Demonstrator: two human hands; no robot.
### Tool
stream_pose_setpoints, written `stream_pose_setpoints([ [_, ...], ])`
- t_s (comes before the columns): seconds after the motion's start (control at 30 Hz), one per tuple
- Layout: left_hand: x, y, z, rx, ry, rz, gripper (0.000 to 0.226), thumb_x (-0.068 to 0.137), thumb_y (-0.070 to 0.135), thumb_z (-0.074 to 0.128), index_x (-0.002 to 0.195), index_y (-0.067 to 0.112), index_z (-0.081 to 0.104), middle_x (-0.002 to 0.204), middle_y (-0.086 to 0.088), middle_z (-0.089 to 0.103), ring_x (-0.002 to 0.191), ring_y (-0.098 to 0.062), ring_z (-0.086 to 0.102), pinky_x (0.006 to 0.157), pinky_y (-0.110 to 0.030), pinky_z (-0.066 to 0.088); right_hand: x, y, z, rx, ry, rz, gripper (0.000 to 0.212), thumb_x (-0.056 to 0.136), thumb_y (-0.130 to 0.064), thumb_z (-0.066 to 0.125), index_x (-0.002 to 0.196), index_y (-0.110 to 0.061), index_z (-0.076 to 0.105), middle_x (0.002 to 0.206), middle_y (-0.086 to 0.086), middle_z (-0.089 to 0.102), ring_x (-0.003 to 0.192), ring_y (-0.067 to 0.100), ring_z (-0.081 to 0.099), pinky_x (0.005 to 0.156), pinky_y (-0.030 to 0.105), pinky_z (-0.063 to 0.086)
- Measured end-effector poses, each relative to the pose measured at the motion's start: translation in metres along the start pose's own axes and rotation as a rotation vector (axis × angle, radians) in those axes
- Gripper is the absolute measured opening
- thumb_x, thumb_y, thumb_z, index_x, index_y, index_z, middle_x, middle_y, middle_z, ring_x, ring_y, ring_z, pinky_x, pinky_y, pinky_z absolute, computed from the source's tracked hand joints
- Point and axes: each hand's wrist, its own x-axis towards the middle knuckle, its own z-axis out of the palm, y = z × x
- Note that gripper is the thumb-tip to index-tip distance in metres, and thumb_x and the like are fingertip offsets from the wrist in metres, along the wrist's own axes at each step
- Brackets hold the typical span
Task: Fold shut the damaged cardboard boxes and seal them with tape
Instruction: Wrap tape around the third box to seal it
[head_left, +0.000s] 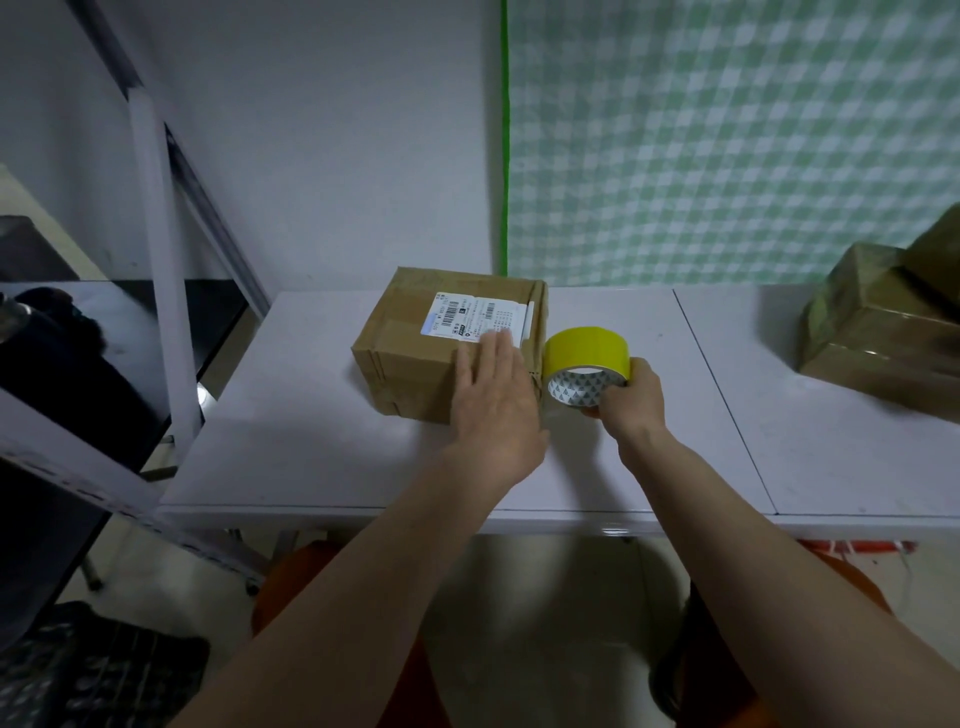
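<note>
A brown cardboard box (415, 338) with a white shipping label on top sits on the white table (311, 441), its flaps folded down. My left hand (493, 405) lies flat with straight fingers on the box's top near its right front corner. My right hand (631, 397) grips a roll of yellow tape (584, 353), held on edge just right of the box, close to its right side. The roll's white patterned core faces me.
Two more taped cardboard boxes (883, 327) are stacked at the table's far right. A metal shelf frame (156, 260) and dark items stand to the left. A green checked cloth hangs on the wall behind. My orange-clad knees are under the table edge.
</note>
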Motion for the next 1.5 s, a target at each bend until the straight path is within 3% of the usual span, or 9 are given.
stream_pose_setpoints([
  [0.23, 0.007, 0.001, 0.001, -0.058, -0.013, 0.06, 0.087, 0.09, 0.053, 0.052, 0.153, 0.023, 0.001, 0.159, -0.019, 0.003, 0.147, -0.032, 0.0, 0.12, -0.041, 0.002, 0.003, 0.003, 0.001, 0.014, -0.026, 0.016, 0.037, 0.079, 0.015, 0.037, 0.109, -0.003, 0.049, 0.111, 0.019, 0.056, 0.1, 0.035, 0.058, 0.07, 0.042, 0.057],
  [0.4, 0.01, 0.003, 0.0, -0.05, 0.053, 0.148, 0.087, 0.091, 0.052, 0.048, 0.152, 0.009, 0.005, 0.16, -0.011, 0.006, 0.148, -0.025, 0.003, 0.118, -0.04, -0.007, 0.002, 0.002, -0.001, 0.011, -0.039, -0.005, 0.038, 0.08, 0.016, 0.036, 0.111, -0.001, 0.048, 0.113, 0.018, 0.054, 0.099, 0.034, 0.057, 0.065, 0.037, 0.055],
  [0.57, 0.011, -0.004, 0.005, -0.07, 0.056, 0.176, 0.092, 0.09, 0.051, 0.052, 0.152, 0.007, 0.0, 0.161, -0.008, -0.001, 0.148, -0.02, -0.001, 0.118, -0.033, -0.002, 0.005, 0.004, 0.001, 0.008, -0.038, 0.004, 0.038, 0.08, 0.015, 0.037, 0.111, -0.002, 0.049, 0.112, 0.018, 0.055, 0.099, 0.033, 0.058, 0.07, 0.042, 0.057],
  [0.77, 0.017, -0.018, 0.013, -0.044, 0.043, -0.026, 0.097, 0.083, 0.071, 0.046, 0.153, 0.022, -0.001, 0.16, -0.012, -0.007, 0.145, -0.039, -0.01, 0.113, -0.06, -0.008, 0.004, 0.015, 0.002, 0.331, 0.019, 0.061, 0.028, 0.085, 0.006, 0.054, 0.111, -0.002, 0.056, 0.102, 0.016, 0.058, 0.089, 0.029, 0.059, 0.063, 0.034, 0.053],
  [0.87, 0.015, -0.022, 0.014, -0.036, 0.056, -0.016, 0.091, 0.086, 0.07, 0.041, 0.153, 0.022, 0.001, 0.161, -0.011, -0.004, 0.146, -0.039, -0.008, 0.114, -0.061, -0.005, -0.001, 0.022, 0.017, 0.55, -0.007, 0.218, 0.011, 0.084, -0.001, 0.064, 0.092, -0.008, 0.061, 0.085, 0.01, 0.062, 0.079, 0.024, 0.059, 0.059, 0.03, 0.047],
  [1.0, 0.014, -0.03, 0.018, 0.005, 0.099, -0.007, 0.092, 0.09, 0.064, 0.04, 0.152, 0.01, 0.001, 0.161, -0.009, -0.001, 0.147, -0.032, -0.005, 0.118, -0.053, 0.0, -0.007, 0.023, 0.034, 0.692, -0.055, 0.363, 0.01, 0.088, 0.003, 0.057, 0.085, -0.006, 0.056, 0.081, 0.011, 0.062, 0.067, 0.022, 0.059, 0.049, 0.027, 0.045],
  [1.17, 0.015, -0.05, 0.023, -0.051, 0.188, -0.008, 0.087, 0.091, 0.064, 0.037, 0.152, 0.009, 0.007, 0.161, -0.01, 0.002, 0.148, -0.022, 0.0, 0.118, -0.037, 0.001, -0.001, 0.028, 0.034, 0.649, -0.056, 0.376, 0.015, 0.088, -0.004, 0.059, 0.102, -0.003, 0.058, 0.092, 0.013, 0.066, 0.082, 0.024, 0.065, 0.085, 0.04, 0.054],
  [1.37, 0.018, -0.062, 0.02, -0.117, 0.123, -0.169, 0.085, 0.075, 0.082, 0.041, 0.147, 0.041, 0.021, 0.16, -0.014, 0.004, 0.145, -0.041, -0.003, 0.108, -0.066, -0.008, -0.014, 0.027, 0.046, 0.765, -0.167, 0.451, 0.015, 0.091, -0.014, 0.057, 0.101, -0.004, 0.063, 0.097, 0.015, 0.069, 0.086, 0.026, 0.066, 0.088, 0.04, 0.053],
  [1.5, 0.023, -0.083, 0.013, -0.077, 0.162, -0.237, 0.111, 0.062, 0.092, 0.04, 0.148, 0.024, 0.024, 0.148, -0.008, 0.031, 0.137, -0.032, 0.024, 0.111, -0.066, -0.004, -0.017, 0.023, 0.053, 0.699, -0.123, 0.428, 0.024, 0.087, -0.019, 0.062, 0.108, -0.006, 0.064, 0.107, 0.015, 0.069, 0.092, 0.027, 0.067, 0.088, 0.04, 0.053],
])
